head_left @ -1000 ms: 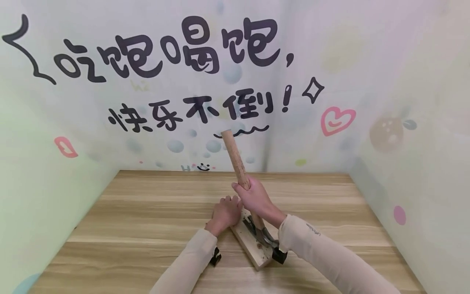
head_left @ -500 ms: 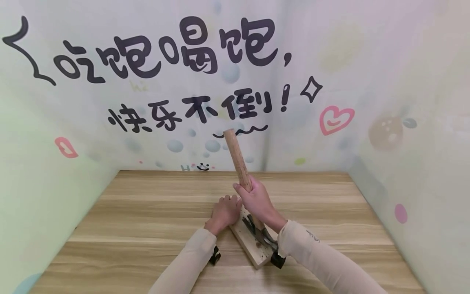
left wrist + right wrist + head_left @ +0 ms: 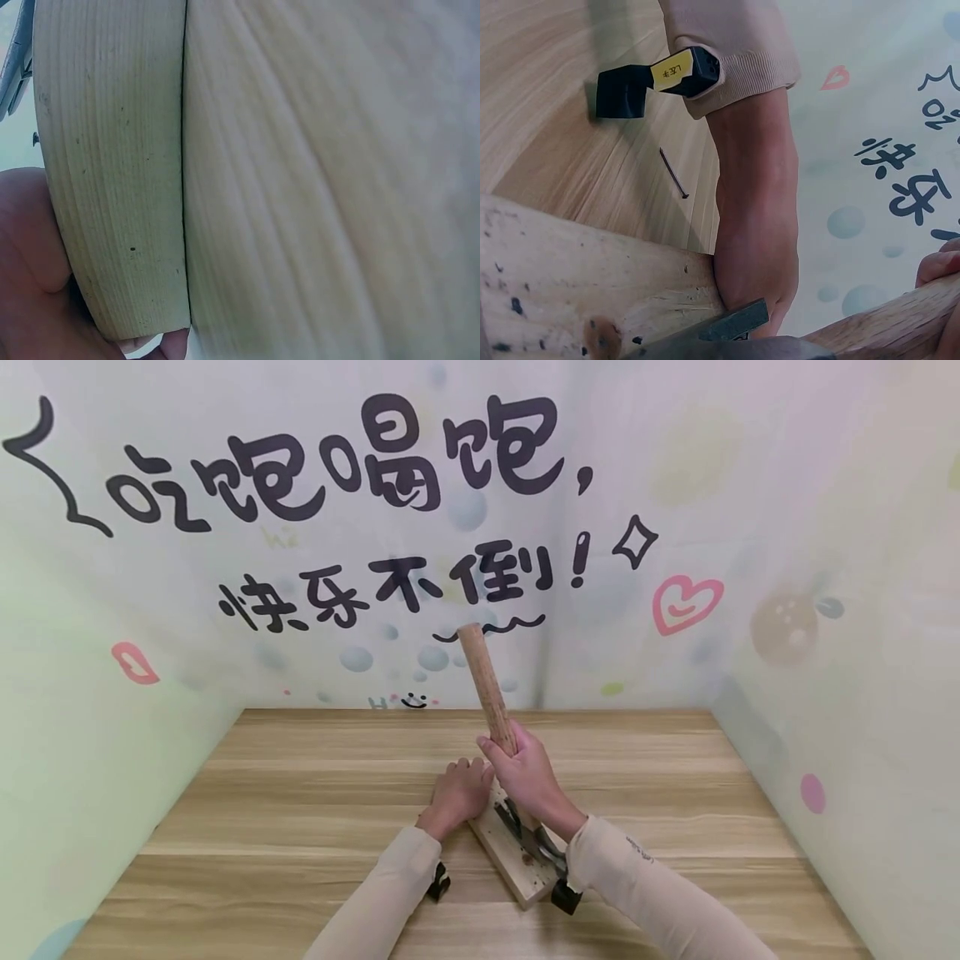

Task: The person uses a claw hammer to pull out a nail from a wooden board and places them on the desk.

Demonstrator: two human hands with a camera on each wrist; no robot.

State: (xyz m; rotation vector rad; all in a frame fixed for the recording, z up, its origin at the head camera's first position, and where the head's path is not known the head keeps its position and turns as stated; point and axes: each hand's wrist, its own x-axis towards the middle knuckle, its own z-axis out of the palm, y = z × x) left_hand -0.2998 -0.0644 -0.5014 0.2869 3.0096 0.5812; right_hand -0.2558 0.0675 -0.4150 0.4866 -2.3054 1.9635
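Observation:
A pale wooden board [image 3: 502, 856] lies slantwise on the table, its face marked with small dark holes and a brown knot. My left hand [image 3: 461, 793] grips its far end, the thumb on one face. My right hand [image 3: 528, 777] holds a claw hammer by its wooden handle [image 3: 483, 681], which tilts up and away. The metal hammer head [image 3: 546, 847] is low over the board, partly hidden by the right forearm. In the left wrist view, a small nail [image 3: 35, 139] sticks out of the board near the claw [image 3: 16, 64]. Whether claw and nail touch, I cannot tell.
A loose nail [image 3: 673, 172] lies on the wood-grain table [image 3: 300, 793], left of the board. Black camera mounts [image 3: 566, 896] sit on both wrists. Behind the table and at its sides stand white printed walls [image 3: 787, 527].
The hammer's handle end has shifted slightly right, along with my right hand and wrist. My left hand and the board stay in place.

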